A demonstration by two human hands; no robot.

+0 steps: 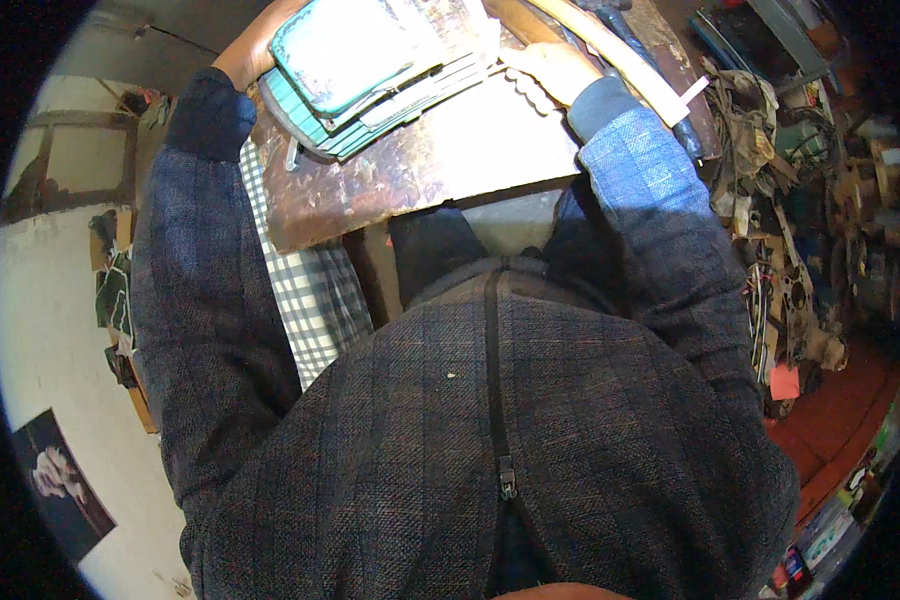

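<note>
A teal electric motor [315, 135] with cooling fins and a pale, worn box on top lies on the worktable [370, 205]. My left hand [253, 48] is wrapped round the motor's left end; its fingertips are hidden behind the housing. By the motor's right end is my right hand [560, 72], its fingers curled in. Strong glare washes out that spot, so what these fingers hold, if anything, cannot be made out. Beyond the right hand, a brown wooden handle [523, 20] lies on the table.
A long pale curved strip [620, 50] and a dark blue tube [686, 138] lie along the table's right side. Checked cloth [315, 310] hangs at the left below the table edge. Cluttered parts and cables [755, 120] fill the right side.
</note>
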